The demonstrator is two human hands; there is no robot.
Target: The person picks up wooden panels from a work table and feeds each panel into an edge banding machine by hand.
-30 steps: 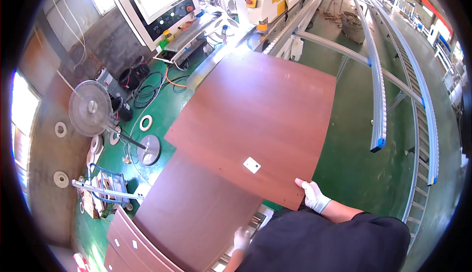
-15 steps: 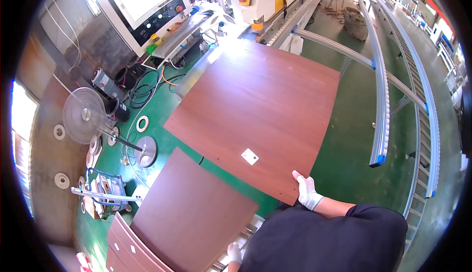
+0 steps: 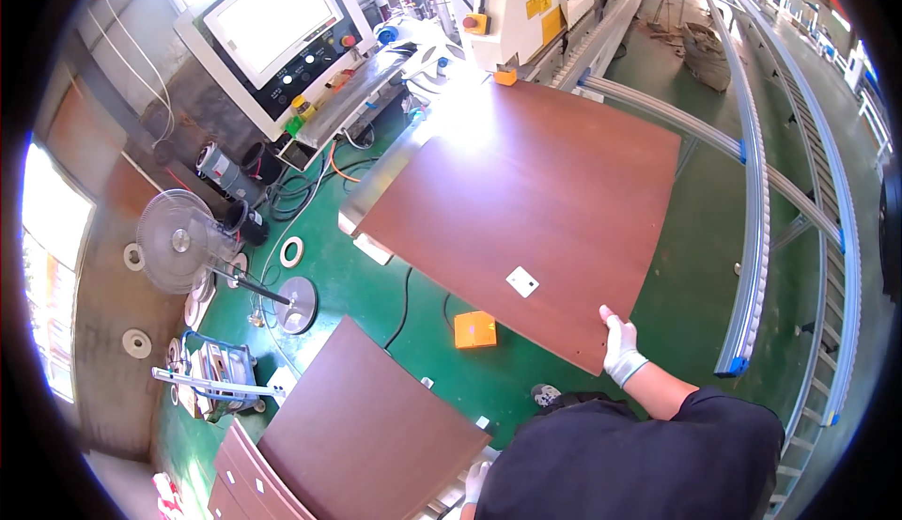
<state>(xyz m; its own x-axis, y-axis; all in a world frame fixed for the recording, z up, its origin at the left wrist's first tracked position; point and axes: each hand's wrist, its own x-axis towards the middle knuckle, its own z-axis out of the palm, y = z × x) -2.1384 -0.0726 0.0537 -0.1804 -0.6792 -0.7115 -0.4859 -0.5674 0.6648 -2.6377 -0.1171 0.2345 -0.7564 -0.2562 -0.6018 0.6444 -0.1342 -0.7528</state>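
My right hand (image 3: 621, 349), in a white glove, grips the near right corner of a large brown panel (image 3: 536, 201). Its thumb lies on top and its other fingers are mostly hidden at the edge. A white label (image 3: 522, 281) sits on this panel, whose far end reaches the machine. Low in the picture, my left hand (image 3: 476, 481), also gloved, is beside the right edge of a second brown panel (image 3: 366, 426). Its fingers are too small and partly hidden to show whether they hold that edge.
An orange box (image 3: 474, 329) with a cable stands on the green floor between the panels. At the left are a standing fan (image 3: 178, 241), a wheeled cart (image 3: 216, 370) and more brown panels (image 3: 246, 468). A control screen (image 3: 272, 22) is beyond; metal rails (image 3: 747, 238) run along the right.
The large panel has moved away from me toward the machine, my right hand still on its corner. The gap between the panels has widened, exposing the orange box. The view has shifted.
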